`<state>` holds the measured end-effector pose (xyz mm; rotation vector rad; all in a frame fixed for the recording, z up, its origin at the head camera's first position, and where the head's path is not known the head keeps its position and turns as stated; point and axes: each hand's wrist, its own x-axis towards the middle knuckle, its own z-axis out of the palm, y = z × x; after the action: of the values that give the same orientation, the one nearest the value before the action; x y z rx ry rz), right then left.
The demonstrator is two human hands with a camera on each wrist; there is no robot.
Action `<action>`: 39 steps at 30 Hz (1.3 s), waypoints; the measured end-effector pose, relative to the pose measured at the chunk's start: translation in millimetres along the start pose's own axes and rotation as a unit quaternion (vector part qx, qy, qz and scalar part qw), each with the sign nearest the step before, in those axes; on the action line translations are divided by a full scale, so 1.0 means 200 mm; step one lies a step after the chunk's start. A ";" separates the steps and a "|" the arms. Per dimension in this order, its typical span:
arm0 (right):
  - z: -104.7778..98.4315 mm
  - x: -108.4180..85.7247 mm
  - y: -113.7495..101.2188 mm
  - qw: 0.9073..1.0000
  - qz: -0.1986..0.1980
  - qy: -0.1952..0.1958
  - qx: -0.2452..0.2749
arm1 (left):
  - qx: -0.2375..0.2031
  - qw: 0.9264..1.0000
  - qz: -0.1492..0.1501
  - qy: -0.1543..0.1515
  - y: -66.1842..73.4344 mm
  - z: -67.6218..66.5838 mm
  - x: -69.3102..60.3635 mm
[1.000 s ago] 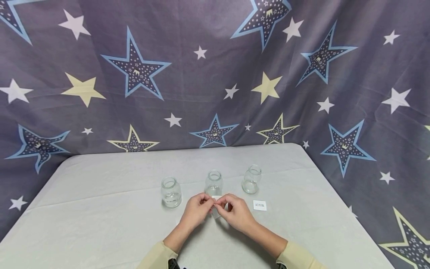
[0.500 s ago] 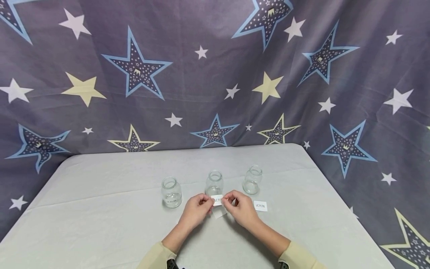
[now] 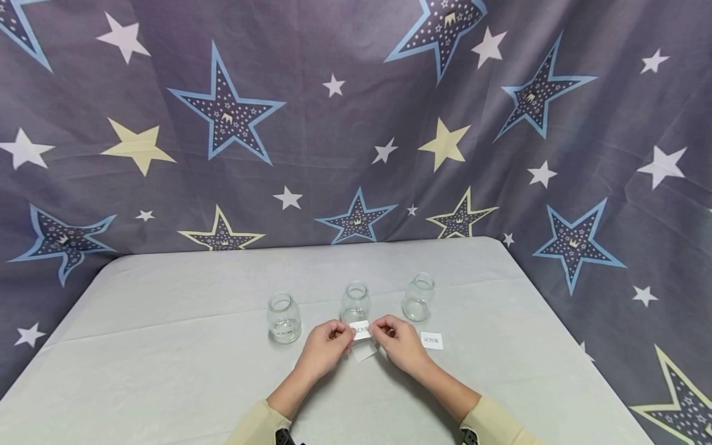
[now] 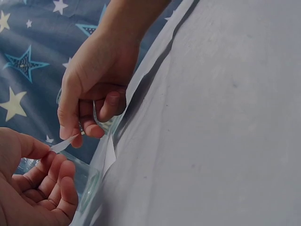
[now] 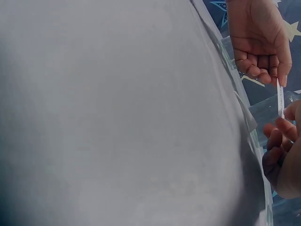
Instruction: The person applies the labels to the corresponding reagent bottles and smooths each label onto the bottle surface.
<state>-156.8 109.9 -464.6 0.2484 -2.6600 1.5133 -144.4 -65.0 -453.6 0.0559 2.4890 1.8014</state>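
Note:
Both hands hold a small white label with dark writing (image 3: 360,330) stretched between them, just in front of the middle glass jar (image 3: 355,301). My left hand (image 3: 324,347) pinches its left end between thumb and forefinger. My right hand (image 3: 399,343) pinches the right end. In the left wrist view the label (image 4: 62,144) appears nearly edge-on, from my left hand (image 4: 40,181) to my right hand (image 4: 96,89). The right wrist view shows the label (image 5: 280,100) between my left hand (image 5: 261,42) and right hand (image 5: 284,146). Beneath it lies a blank pale slip (image 3: 364,352).
At the left stands a glass jar (image 3: 284,321) bearing a written label. Another glass jar (image 3: 417,299) stands at the right, with a written white label (image 3: 431,340) lying in front of it. A star-patterned cloth (image 3: 311,142) hangs behind the pale covered table (image 3: 167,346).
My right hand has shifted slightly right, away from my left hand. The label's writing now shows between the fingers, and more of the blank slip is visible below.

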 end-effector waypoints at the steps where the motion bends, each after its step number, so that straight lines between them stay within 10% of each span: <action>1: 0.00 0.00 0.00 1.000 0.002 -0.001 0.004 | 0.001 1.000 0.000 -0.001 0.00 0.00 0.00; 39: 0.02 0.06 0.01 0.994 -0.016 0.015 0.109 | 0.120 0.990 0.065 0.045 0.00 -0.03 0.05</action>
<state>-169.5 106.5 -466.5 0.2763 -2.4565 1.7823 -154.8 -70.9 -452.3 0.1563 2.8170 1.5686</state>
